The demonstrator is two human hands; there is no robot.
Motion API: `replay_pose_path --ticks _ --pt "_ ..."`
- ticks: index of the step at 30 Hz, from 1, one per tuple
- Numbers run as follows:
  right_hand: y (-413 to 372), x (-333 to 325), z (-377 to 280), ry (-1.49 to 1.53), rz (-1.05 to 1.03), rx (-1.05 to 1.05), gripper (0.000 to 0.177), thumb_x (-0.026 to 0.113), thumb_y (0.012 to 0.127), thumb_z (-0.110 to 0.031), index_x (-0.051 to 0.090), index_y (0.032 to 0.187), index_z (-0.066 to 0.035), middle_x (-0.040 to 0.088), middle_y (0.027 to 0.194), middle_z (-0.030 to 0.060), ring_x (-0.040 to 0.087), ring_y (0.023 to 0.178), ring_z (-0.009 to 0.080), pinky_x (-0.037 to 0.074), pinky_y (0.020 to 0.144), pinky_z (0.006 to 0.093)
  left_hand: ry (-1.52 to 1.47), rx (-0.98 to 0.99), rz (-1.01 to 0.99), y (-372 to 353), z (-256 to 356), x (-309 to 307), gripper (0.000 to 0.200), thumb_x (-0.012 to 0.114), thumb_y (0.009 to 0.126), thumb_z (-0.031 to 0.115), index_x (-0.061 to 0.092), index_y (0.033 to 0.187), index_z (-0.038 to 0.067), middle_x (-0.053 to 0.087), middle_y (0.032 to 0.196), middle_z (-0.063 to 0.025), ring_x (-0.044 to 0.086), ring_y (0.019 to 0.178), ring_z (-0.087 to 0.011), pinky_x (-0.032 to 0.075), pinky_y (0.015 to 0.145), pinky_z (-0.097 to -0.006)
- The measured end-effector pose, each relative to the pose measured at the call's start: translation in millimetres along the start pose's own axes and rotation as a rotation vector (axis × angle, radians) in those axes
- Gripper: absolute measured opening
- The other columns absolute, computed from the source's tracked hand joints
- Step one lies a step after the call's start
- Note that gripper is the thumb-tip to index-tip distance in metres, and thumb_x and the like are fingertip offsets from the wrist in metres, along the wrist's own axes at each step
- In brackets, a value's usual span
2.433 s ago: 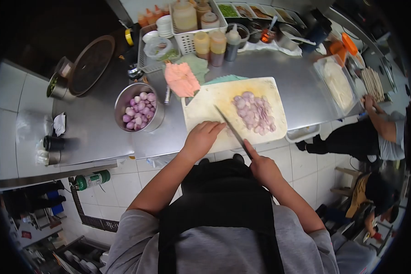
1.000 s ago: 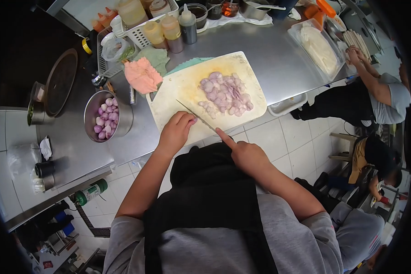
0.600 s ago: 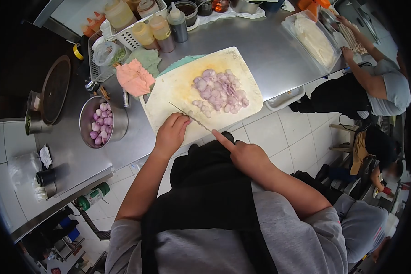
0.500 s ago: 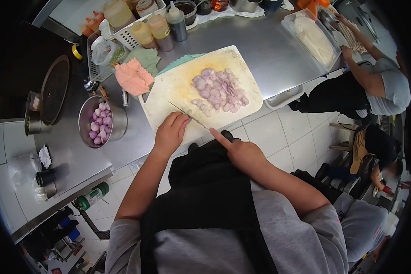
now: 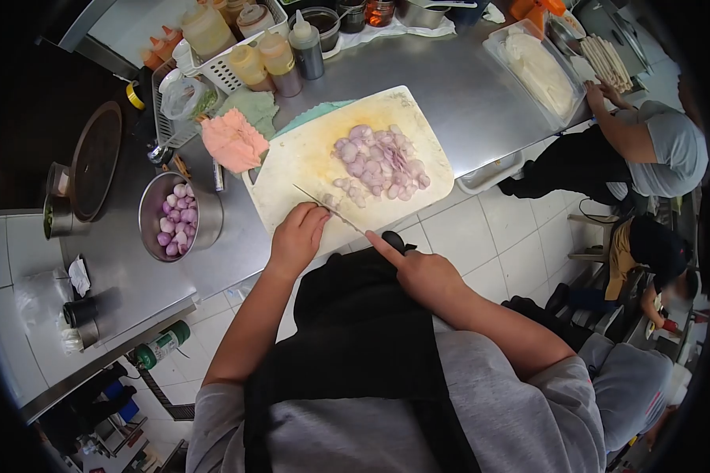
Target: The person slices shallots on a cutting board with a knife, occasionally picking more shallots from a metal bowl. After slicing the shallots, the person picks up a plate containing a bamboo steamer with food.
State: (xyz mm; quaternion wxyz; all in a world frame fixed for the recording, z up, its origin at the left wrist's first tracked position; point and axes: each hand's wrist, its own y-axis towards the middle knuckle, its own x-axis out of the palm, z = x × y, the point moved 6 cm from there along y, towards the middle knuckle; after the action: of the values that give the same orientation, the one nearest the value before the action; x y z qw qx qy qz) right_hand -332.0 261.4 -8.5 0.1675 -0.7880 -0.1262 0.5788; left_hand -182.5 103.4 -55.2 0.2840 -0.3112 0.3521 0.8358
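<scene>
I saw the right hand [image 5: 426, 274] gripping a knife [image 5: 349, 221] over the cutting board [image 5: 290, 159], near sliced shallots [image 5: 383, 162] — a slip risked nicking the left hand [image 5: 298, 236], curled close, its contents unclear.

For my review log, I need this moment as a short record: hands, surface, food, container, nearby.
Right hand: grips a long, thin metal knife, forefinger extended
Left hand: fingertips beside the knife; anything pinched is unclear
Surface: white rectangular chopping board
Food: sliced pale-purple shallots heaped on the board
Container: round silver metal pot of whole purple shallots
Nearby: crumpled salmon-pink cloth at the board's left end
</scene>
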Motion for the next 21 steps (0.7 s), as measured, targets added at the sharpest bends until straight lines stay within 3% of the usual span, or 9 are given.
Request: replay_pose_path --ticks 3,6,8,12,21 --pt "5.6 14.1 2.5 0.063 -0.033 0.015 0.090 0.056 0.089 -0.005 0.013 0.164 -0.029 0.063 0.069 0.0106 0.064 0.053 0.0275 0.055 0.049 0.0413 0.002 0.004 0.022 -1.8 2.4 -0.6 0.014 0.072 0.089 0.009 0.068 0.101 0.007 0.065 0.100 -0.0093 0.067 0.086 -0.0298 0.056 0.072 -0.0392" --pt "10.4 5.4 -1.2 0.064 0.113 -0.055 0.089 0.056 0.090 -0.005 0.013 0.164 -0.028 0.064 0.071 0.0121 0.065 0.054 0.0285 0.055 0.049 0.0424 0.008 0.020 0.029 -1.5 0.1 -2.1 0.014 0.072 0.089 0.009 0.068 0.101 0.006 0.065 0.100 -0.0096 0.067 0.086 -0.0300 0.056 0.072 -0.0392" --pt "-3.8 -1.7 -2.0 0.018 -0.030 0.000 0.089 0.056 0.090 -0.005 0.013 0.164 -0.028 0.066 0.074 0.0142 0.066 0.056 0.0296 0.056 0.051 0.0428 0.005 0.007 0.000 -2.6 -0.1 0.1 0.014 0.072 0.089 0.009 0.067 0.102 0.006 0.065 0.100 -0.0098 0.067 0.085 -0.0303 0.056 0.072 -0.0393" --pt "8.1 11.4 -0.2 0.094 -0.088 0.040 0.088 0.055 0.090 -0.005 0.014 0.164 -0.030 0.067 0.076 0.0162 0.067 0.059 0.0312 0.057 0.055 0.0438 0.020 0.026 0.013 -2.3 3.1 -1.0 0.015 0.072 0.088 0.009 0.067 0.102 0.006 0.065 0.101 -0.0094 0.067 0.086 -0.0299 0.056 0.072 -0.0387" --pt "21.2 3.2 23.3 0.159 0.037 0.119 0.088 0.055 0.089 -0.006 0.014 0.163 -0.030 0.068 0.076 0.0191 0.069 0.066 0.0340 0.058 0.061 0.0478 -0.050 0.080 0.010 6.8 7.8 -6.8 0.015 0.069 0.087 0.001 0.067 0.101 0.004 0.065 0.103 -0.0116 0.066 0.092 -0.0295 0.054 0.080 -0.0384"
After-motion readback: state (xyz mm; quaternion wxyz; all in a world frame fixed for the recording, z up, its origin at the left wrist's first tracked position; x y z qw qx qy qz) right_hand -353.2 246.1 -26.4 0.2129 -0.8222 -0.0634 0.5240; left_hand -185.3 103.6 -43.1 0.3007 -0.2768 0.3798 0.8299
